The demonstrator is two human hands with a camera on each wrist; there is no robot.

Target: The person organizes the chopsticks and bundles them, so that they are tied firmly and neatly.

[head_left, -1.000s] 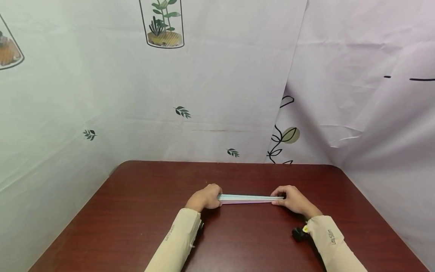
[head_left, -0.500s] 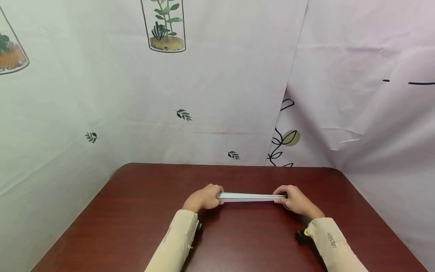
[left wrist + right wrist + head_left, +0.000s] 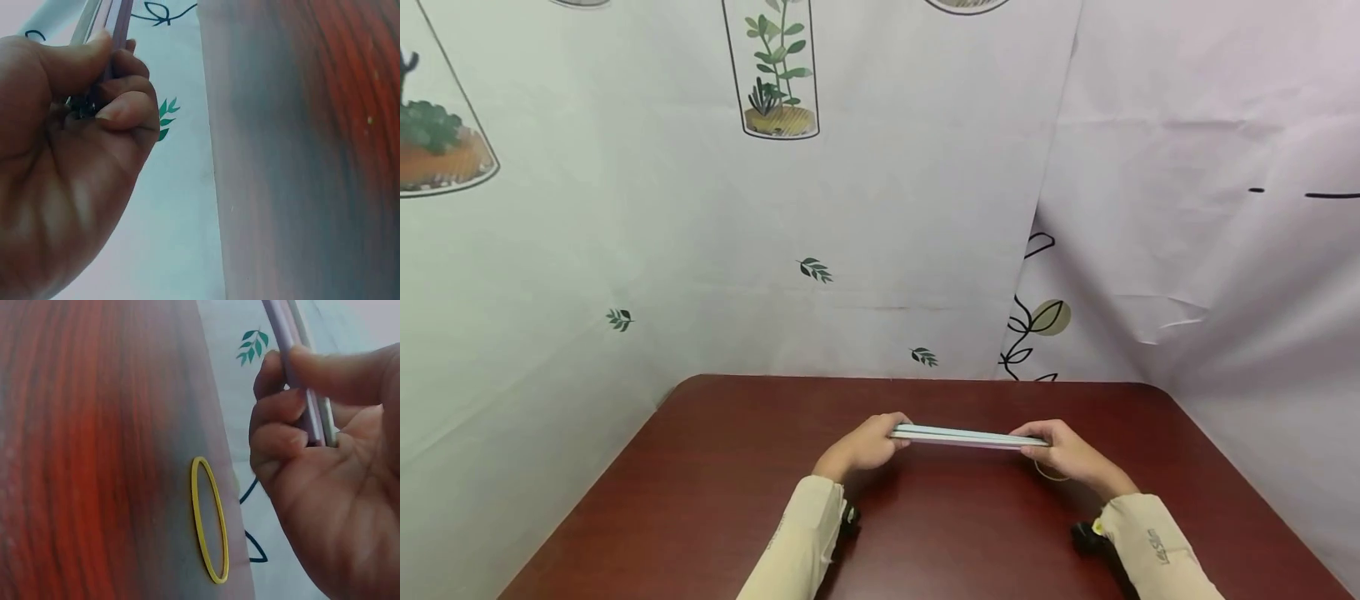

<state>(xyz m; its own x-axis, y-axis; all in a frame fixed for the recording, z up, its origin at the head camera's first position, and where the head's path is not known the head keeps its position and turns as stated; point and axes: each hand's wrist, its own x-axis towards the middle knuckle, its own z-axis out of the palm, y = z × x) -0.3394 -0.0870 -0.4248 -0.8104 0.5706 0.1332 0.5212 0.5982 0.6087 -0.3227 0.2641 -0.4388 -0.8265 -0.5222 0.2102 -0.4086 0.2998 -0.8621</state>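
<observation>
A bundle of long thin pastel sticks [image 3: 958,436] in pale blue, white and pink-purple stretches between my two hands, over the dark red table. My left hand [image 3: 868,442] grips its left end; in the left wrist view the thumb presses the sticks [image 3: 117,19] against curled fingers. My right hand [image 3: 1063,450] pinches the other end, where the ends of the sticks [image 3: 315,422] reach into the palm in the right wrist view. A thin yellow rubber band [image 3: 198,512] lies on the table close by my right hand, and partly shows below that hand in the head view.
The brown-red wooden table [image 3: 737,500] has a rounded far edge. Behind it hangs a white cloth [image 3: 910,208] printed with plants and jars. A black wrist camera [image 3: 1086,537] sits under the right sleeve [image 3: 1153,542].
Both hands have risen with the bundle, which looks more compact than before. The rubber band now shows below the right hand. The head view has tilted up a little.
</observation>
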